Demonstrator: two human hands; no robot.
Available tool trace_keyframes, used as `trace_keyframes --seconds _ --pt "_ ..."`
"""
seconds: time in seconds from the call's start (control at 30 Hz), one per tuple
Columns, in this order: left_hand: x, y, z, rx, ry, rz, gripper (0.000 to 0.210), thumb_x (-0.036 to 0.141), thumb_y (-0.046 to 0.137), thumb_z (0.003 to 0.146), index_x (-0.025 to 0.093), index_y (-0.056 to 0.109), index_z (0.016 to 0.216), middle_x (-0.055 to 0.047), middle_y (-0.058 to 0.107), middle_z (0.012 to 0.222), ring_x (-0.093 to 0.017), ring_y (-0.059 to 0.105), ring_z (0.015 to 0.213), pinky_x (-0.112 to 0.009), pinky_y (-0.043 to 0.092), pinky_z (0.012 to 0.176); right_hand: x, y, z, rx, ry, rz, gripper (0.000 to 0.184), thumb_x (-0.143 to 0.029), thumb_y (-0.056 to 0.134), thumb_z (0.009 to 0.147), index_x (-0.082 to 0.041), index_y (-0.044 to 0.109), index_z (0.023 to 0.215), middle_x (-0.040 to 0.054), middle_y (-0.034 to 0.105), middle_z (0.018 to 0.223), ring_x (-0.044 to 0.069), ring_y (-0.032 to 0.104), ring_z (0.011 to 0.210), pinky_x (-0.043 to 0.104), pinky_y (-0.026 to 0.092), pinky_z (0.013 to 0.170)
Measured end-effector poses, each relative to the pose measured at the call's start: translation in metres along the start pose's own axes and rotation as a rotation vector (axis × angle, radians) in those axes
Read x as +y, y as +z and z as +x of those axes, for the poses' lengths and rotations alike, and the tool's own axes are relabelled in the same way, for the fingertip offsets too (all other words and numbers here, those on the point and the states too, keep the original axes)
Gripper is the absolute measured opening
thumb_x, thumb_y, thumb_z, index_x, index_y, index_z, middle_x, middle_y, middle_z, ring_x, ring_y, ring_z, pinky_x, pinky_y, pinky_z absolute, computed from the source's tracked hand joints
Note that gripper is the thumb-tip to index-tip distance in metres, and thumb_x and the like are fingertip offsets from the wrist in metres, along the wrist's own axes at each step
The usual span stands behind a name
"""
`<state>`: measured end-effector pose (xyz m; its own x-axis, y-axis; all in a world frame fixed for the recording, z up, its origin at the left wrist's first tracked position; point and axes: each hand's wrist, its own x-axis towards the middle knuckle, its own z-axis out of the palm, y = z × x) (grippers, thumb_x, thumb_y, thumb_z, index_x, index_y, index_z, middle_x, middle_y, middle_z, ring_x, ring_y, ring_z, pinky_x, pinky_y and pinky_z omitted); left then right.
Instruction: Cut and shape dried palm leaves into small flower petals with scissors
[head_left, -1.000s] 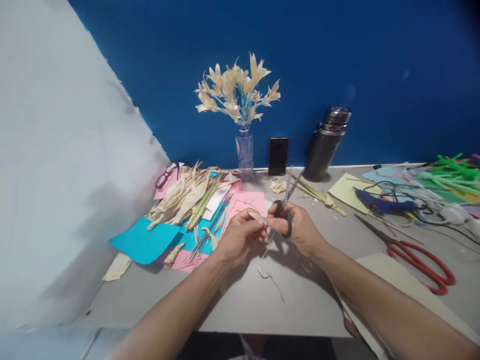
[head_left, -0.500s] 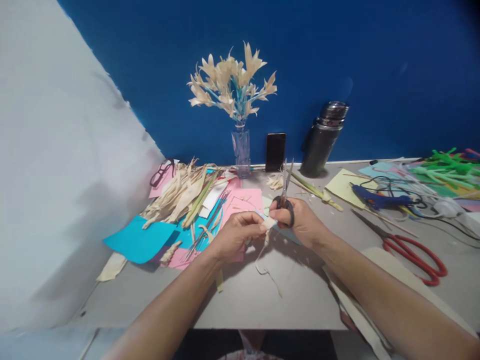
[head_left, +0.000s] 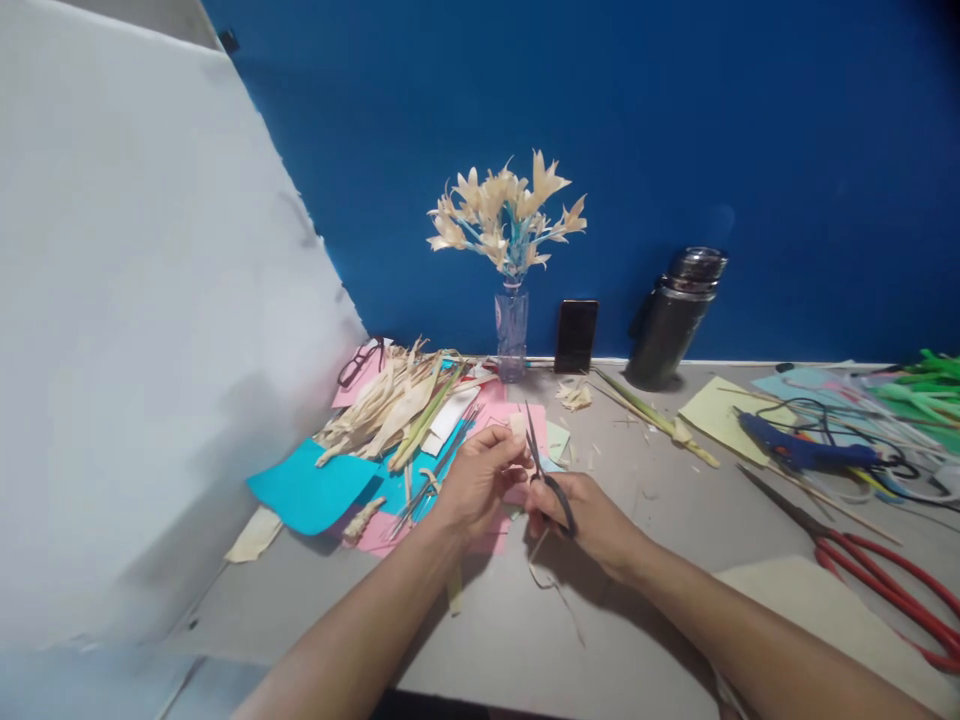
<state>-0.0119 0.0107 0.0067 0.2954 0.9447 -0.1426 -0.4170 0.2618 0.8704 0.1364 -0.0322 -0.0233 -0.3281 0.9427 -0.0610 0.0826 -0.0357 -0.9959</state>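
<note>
My left hand (head_left: 481, 477) is closed in a pinch on a small pale piece of corn husk (head_left: 517, 427), which stands up from the fingertips. My right hand (head_left: 581, 515) grips small black-handled scissors (head_left: 535, 455) by the finger loops. Their blades point up and away from me, right beside the husk piece; whether they touch it I cannot tell. A thin pale strand (head_left: 544, 575) hangs below the hands over the table. Just beyond and left lie pink paper (head_left: 491, 415) and thin wires (head_left: 442, 465). A heap of dried husks (head_left: 386, 395) rests farther left.
Husk flowers stand in a clear bottle (head_left: 512, 335) by the blue wall. Beside it are a phone (head_left: 577, 337) and a dark flask (head_left: 675, 325). To the right lie a blue glue gun (head_left: 802, 440), large red-handled scissors (head_left: 885, 570) and green pipe cleaners (head_left: 930, 395). Blue paper (head_left: 315, 485) lies left.
The scissors have swung from the far side of the husk piece to its right, with my right hand now lower. My left hand has turned the husk piece upright. The camera view has shifted.
</note>
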Motion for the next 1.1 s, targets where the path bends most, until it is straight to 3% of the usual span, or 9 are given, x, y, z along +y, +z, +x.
trace_keyframes --seconds 0.3,0.9,1.1 --pt "-0.003 0.002 -0.001 0.066 0.046 -0.006 0.024 0.026 0.078 0.067 0.016 0.057 0.066 0.001 0.06 0.063 -0.011 0.057 0.06 -0.023 0.043 0.06 -0.005 0.001 -0.001 -0.004 0.013 0.039 0.054 -0.066 0.058 0.082 -0.015 0.062 0.066 0.0039 0.062 0.063 0.012 0.049 0.054 0.025 0.035 0.054" --pt "-0.002 0.0 -0.002 0.009 0.093 0.017 0.02 0.025 0.074 0.072 0.016 0.057 0.066 0.002 0.059 0.064 -0.009 0.054 0.059 -0.024 0.043 0.063 -0.01 0.003 -0.004 -0.018 0.103 0.111 0.055 -0.066 0.064 0.075 -0.018 0.052 0.052 -0.001 0.047 0.047 0.009 0.036 0.044 0.025 0.026 0.045" --pt "0.003 -0.001 -0.001 -0.028 0.05 0.01 0.015 0.021 0.071 0.069 0.017 0.058 0.071 0.003 0.056 0.06 -0.011 0.055 0.058 -0.025 0.044 0.063 -0.016 -0.012 -0.003 -0.08 0.025 0.041 0.053 -0.065 0.056 0.083 -0.014 0.061 0.067 0.0038 0.061 0.058 0.01 0.04 0.05 0.025 0.027 0.05"
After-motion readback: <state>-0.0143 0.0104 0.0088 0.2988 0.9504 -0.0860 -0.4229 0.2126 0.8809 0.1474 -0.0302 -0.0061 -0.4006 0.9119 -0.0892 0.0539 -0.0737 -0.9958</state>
